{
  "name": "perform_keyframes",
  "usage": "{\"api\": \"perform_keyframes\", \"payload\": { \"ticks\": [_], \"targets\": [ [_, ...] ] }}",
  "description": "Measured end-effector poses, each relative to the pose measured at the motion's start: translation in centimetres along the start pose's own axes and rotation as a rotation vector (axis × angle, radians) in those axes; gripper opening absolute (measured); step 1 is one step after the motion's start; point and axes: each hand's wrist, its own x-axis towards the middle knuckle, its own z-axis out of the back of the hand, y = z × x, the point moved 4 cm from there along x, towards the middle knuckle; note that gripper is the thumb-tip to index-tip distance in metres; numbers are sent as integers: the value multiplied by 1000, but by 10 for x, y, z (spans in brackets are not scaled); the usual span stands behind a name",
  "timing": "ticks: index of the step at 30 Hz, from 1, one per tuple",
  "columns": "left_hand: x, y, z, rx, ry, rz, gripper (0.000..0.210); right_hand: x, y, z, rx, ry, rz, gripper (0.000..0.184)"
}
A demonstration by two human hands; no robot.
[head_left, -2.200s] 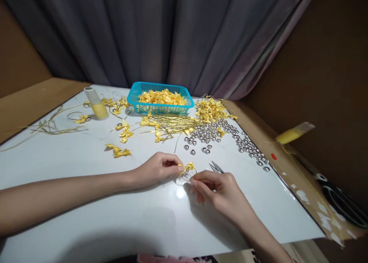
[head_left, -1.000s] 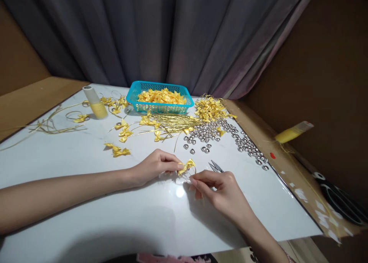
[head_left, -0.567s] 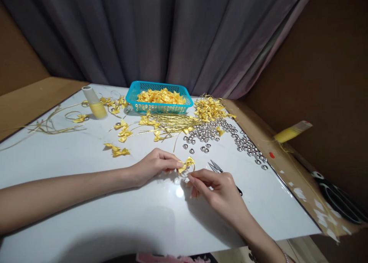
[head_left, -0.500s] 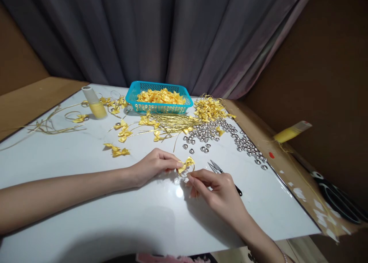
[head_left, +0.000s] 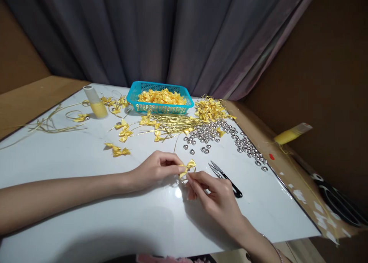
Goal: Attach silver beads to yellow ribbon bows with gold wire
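Between thumb and fingers, my left hand (head_left: 159, 167) pinches a small yellow ribbon bow (head_left: 189, 164) above the white tabletop (head_left: 129, 213). A thin gold cord (head_left: 194, 169) curves in a loop beside the bow. My right hand (head_left: 215, 188) is closed in a pinch at the lower end of this cord, its fingertips almost touching the bow. Where exactly the cord runs under the fingertips is hidden. Black-handled thread snips (head_left: 227, 178) lie just right of my right hand with the blades apart.
A blue basket (head_left: 160, 109) of yellow bows stands at the back. In front lie gold cords (head_left: 175, 123) and silver heart-shaped beads (head_left: 205, 133). Finished-looking bows (head_left: 211, 109) are heaped right. A yellow-filled tube (head_left: 97, 106) stands left; scissors (head_left: 339, 201) lie beyond the right edge.
My right hand has shifted slightly up and left, closer to the bow. My left hand has moved slightly down and right with the bow. More of the snips shows.
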Motion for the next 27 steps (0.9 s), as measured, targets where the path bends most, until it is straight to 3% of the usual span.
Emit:
{"api": "perform_keyframes", "payload": {
  "ticks": [13,19,27],
  "targets": [
    [1,-1,-1,-61,71,-13,14,0,3,1,-30,-22,74,18],
    [3,6,1,-113,46,60,15,-1,5,1,-27,-23,93,19],
    [1,13,-7,-415,30,228,12,-4,5,-1,-41,-37,129,17]
  ]
}}
